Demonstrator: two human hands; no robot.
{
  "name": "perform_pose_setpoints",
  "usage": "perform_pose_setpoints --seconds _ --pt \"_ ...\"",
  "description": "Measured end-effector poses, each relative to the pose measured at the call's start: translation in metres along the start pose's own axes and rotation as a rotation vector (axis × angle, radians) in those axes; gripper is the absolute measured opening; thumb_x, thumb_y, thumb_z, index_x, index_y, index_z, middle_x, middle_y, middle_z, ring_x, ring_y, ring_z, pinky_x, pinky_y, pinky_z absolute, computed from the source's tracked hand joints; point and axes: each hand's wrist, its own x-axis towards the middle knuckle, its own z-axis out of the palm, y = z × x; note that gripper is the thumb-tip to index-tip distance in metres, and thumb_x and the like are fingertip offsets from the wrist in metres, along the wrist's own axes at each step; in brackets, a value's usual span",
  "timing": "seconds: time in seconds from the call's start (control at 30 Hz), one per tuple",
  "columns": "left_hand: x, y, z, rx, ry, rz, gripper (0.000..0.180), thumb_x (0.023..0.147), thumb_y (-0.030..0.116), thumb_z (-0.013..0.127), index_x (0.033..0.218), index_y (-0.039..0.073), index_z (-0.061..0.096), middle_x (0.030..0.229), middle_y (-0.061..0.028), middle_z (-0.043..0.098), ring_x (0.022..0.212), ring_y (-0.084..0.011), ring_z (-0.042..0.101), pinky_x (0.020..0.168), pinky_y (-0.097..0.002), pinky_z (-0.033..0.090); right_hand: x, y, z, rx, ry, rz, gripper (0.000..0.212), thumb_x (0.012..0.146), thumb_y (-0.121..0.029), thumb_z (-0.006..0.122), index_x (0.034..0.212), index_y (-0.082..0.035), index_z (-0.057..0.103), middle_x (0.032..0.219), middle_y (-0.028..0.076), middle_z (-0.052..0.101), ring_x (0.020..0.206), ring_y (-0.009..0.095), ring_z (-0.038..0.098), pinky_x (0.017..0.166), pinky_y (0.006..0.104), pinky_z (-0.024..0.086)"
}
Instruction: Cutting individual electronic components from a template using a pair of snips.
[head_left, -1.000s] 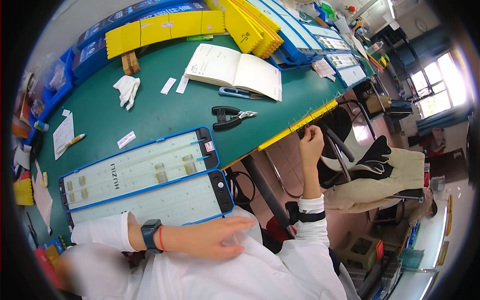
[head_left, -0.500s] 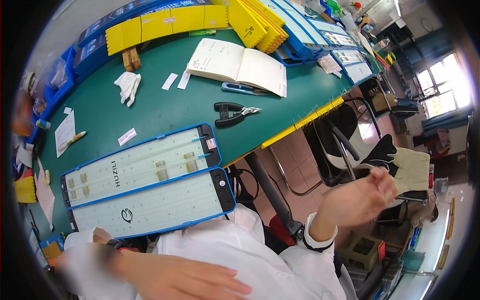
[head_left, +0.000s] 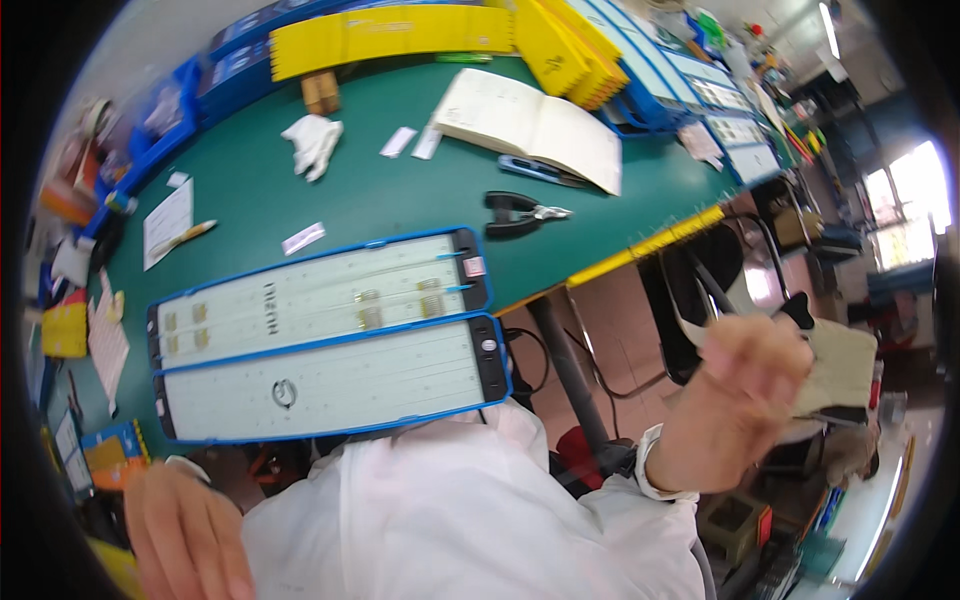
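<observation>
My left hand (head_left: 190, 535) hangs at the lower left beside my white shirt, palm down, fingers stretched and loosely apart, with nothing in it. Out to the right, past the table edge, my right hand (head_left: 750, 375) is raised with its fingers curled together. Motion blurs those fingertips, and anything thin between them cannot be made out. A long folding case (head_left: 370, 375) with blue rims and black ends lies unfolded at the near table edge, against my shirt. Small clear yellowish pieces (head_left: 369, 310) sit on its far panel. Neither hand touches the case.
Black-handled nippers (head_left: 515, 214), an open notebook (head_left: 500, 112), a blue cutter (head_left: 540, 170) and crumpled tissue (head_left: 312, 145) lie on the green table (head_left: 390, 195). Yellow boards (head_left: 400, 35) and blue bins line the back. A yellow strip (head_left: 645, 245) runs along the right edge, chairs beyond.
My left hand has swung left and down, away from the front of my shirt. The right hand remains raised, its fingers now more curled. The whole view has shifted, moving the table rightward in it.
</observation>
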Motion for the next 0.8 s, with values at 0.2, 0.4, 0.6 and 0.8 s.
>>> perform_pose_setpoints --seconds 0.2,0.4,0.6,0.8 --pt "-0.012 -0.018 0.002 -0.128 0.58 0.461 0.019 0.096 0.017 0.051 0.082 0.006 0.042 0.089 -0.0073 0.041 0.071 -0.0223 0.055 0.089 -0.046 0.046 0.019 0.056 0.046 0.055 -0.138 0.635 0.017 0.098 -0.02 0.05 0.099 -0.004 0.045 0.091 0.004 0.045 0.084 0.012 0.045 0.075 0.0252 0.039" --pt "-0.046 -0.014 0.0 0.232 1.088 0.252 0.017 0.096 0.023 0.054 0.095 0.007 0.048 0.091 0.0006 0.044 0.061 -0.0014 0.045 0.075 -0.0279 0.053 0.048 0.11 0.078 -0.059 -0.243 0.758 0.017 0.101 -0.022 0.045 0.096 -0.006 0.047 0.082 0.001 0.048 0.074 0.008 0.047 0.067 0.021 0.037" --pt "-0.065 -0.02 -0.028 0.211 1.194 0.273 0.02 0.092 0.004 0.055 0.112 0.001 0.057 0.1 -0.0012 0.058 0.094 -0.0106 0.06 0.095 -0.0293 0.05 0.063 0.129 0.084 -0.095 -0.23 0.807 0.012 0.101 -0.018 0.044 0.1 -0.006 0.044 0.078 0.002 0.049 0.069 0.009 0.048 0.063 0.021 0.039" --pt "-0.075 -0.027 -0.042 0.05 1.173 0.262 0.021 0.093 0.004 0.051 0.114 0.001 0.056 0.102 -0.004 0.056 0.098 -0.0124 0.059 0.097 -0.0319 0.049 0.089 0.158 0.073 -0.604 -0.491 0.718 0.012 0.095 -0.009 0.052 0.106 -0.003 0.05 0.086 0.006 0.057 0.076 0.014 0.056 0.068 0.0236 0.043"
